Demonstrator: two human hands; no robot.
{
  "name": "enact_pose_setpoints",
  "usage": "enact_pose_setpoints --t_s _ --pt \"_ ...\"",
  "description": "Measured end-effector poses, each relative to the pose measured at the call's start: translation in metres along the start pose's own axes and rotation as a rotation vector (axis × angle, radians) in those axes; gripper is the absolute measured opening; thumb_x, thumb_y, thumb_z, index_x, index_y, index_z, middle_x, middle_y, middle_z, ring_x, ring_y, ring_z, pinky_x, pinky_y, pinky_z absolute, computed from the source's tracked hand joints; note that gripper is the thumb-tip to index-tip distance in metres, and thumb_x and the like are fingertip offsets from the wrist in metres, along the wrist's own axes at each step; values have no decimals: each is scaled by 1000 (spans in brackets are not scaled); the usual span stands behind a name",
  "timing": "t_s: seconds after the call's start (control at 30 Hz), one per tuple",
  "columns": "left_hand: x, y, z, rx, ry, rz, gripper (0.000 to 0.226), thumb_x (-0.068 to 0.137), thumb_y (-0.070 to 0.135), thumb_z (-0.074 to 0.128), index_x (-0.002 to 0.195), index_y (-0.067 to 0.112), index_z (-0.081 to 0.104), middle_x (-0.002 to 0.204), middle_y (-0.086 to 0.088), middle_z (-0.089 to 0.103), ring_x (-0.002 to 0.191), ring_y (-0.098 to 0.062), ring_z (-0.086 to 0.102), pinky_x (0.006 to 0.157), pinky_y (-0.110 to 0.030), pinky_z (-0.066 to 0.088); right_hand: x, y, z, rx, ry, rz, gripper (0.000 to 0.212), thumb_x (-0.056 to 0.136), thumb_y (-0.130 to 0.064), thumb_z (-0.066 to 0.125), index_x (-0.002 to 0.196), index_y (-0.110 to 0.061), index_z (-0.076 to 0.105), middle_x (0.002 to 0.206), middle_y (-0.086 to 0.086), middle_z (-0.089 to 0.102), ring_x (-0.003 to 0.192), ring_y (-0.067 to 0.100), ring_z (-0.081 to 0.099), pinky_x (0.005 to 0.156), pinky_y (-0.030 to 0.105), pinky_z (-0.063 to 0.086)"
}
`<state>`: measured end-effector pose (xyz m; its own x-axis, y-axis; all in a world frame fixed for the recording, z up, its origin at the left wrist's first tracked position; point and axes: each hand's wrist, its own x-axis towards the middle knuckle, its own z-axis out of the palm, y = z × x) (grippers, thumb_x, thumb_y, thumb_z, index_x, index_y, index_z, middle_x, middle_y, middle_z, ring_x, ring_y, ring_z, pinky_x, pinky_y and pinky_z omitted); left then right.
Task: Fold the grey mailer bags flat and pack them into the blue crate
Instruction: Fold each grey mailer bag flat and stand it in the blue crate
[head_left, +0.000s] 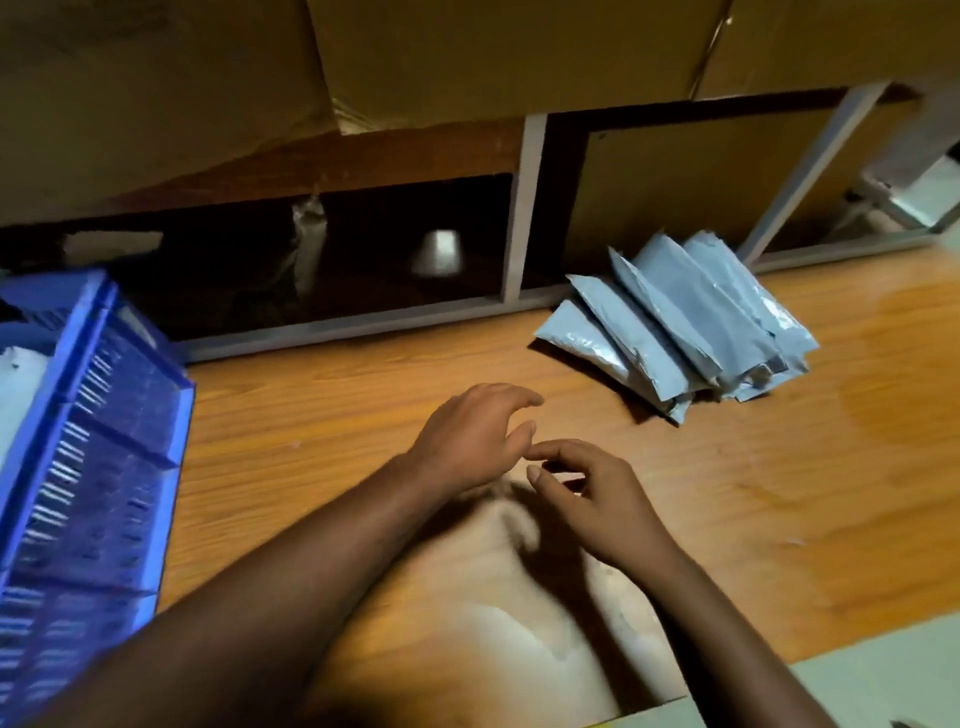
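Several grey mailer bags (685, 332) fanned, long axes slanting up-left, both hands loosely open, empty

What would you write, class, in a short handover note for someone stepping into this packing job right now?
Left hand: empty, fingers relaxed, above the wooden table.
Right hand: empty, fingers loosely curled, beside the left.
Grey mailer bags: a fanned pile at the back right of the table, untouched by either hand.
Blue crate: at the left edge; something pale shows inside, unclear what.
Done: cannot tell.
Left: take a bag, fold it flat, pack it in the crate, repeat.
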<state>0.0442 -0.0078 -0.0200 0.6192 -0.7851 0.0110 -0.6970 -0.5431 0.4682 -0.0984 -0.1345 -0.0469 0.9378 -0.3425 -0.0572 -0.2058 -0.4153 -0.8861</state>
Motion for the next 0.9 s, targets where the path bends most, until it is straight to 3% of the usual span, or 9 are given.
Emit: enact_pose_setpoints --t_s 0.07,0.17,0.3,0.4,0.5,0.63,0.73,0.9 --pt "13 10 21 -21 -6 -74 37 101 37 53 138 34 58 141 15 58 131 -9 48 99 -27 40 20 18 -18 -78 46 6 23 94 -29 72 117 -32 75 123 -18 69 111 7 65 87 26 56" --pt "31 15 35 -10 9 -165 38 101 35 52 139 35 56 142 14 57 131 -9 47 102 -28 40 65 34 -46 -406 182 -65 37 96 -27 66 131 -16 68 136 0 64 120 22 61 97 34 50" --pt "51 18 38 1 -5 -244 39 102 35 52 141 34 54 144 14 56 134 -10 46 104 -31 40 123 45 -57 -853 101 -52 28 94 -14 57 121 -9 55 145 10 45 93 35 63 63 37 45" --pt "61 23 40 27 -21 -274 40 102 35 52 142 34 53 145 14 54 135 -9 44 104 -30 39 145 52 -62 -979 -3 -22 37 93 0 51 129 -4 48 138 16 44 82 34 66 59 39 40" --pt "67 26 43 53 -15 -292 40 102 36 53 142 36 52 146 15 54 136 -8 43 104 -30 38 149 53 -71 -1092 -23 -83 30 96 -2 52 125 -9 54 130 13 50 86 30 68 59 36 37" --pt "71 22 40 107 -26 -292 43 102 34 56 144 38 48 148 16 50 137 -8 41 109 -33 38 148 57 -72 -1132 -45 -199 23 98 -7 52 118 -13 62 117 8 57 92 29 66 61 34 38" --pt "70 14 35 118 -37 -304 45 101 34 57 145 38 46 148 16 49 137 -8 41 109 -33 38 146 64 -70 -1065 22 -166 27 96 -8 56 122 -12 54 120 10 53 98 30 62 59 38 42" --pt "60 5 30 122 -49 -291 46 102 34 57 147 34 46 149 14 49 137 -8 41 110 -33 37 156 65 -78 -984 167 -91 26 93 2 55 116 -8 51 116 13 52 71 26 62 51 36 35"
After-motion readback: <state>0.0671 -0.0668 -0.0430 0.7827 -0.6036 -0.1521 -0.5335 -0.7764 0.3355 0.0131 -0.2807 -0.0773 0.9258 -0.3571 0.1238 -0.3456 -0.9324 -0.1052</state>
